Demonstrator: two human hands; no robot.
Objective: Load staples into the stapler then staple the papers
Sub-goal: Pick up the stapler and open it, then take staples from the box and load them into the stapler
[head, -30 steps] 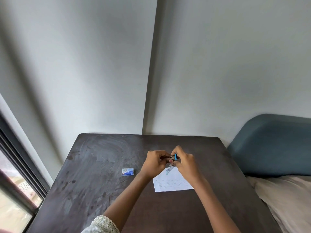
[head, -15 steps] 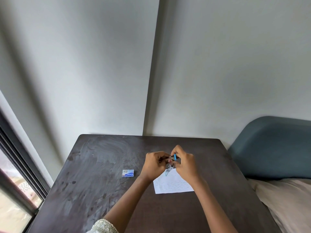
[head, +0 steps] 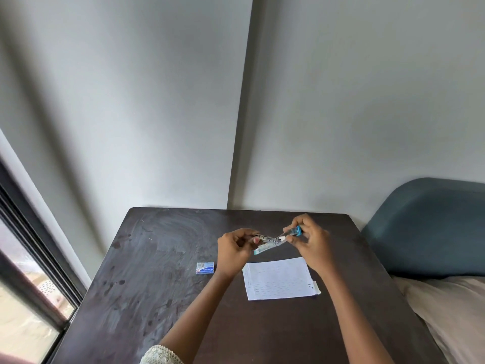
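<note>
Both hands, left hand (head: 233, 245) and right hand (head: 309, 239), pinch the opened stapler (head: 275, 239) above the desk (head: 157, 298), papers (head: 279, 278) at six o'clock below it.

Stapler (head: 275, 240) — bright bare metal magazine and hinge, glossy blue plastic cap and base. Papers (head: 279, 278): thin matt white sheets, faint print. Staple box (head: 205, 267): printed cardboard, blue and white, slight sheen. Table (head: 157, 258) — dark brown wood-look top, smooth, semi-matt, smeared with pale wipe marks and dull blotches. Sleeve cuff (head: 161, 355): cream lace-like cloth, textured. Headboard (head: 425, 227): matt blue-grey upholstery.
</note>
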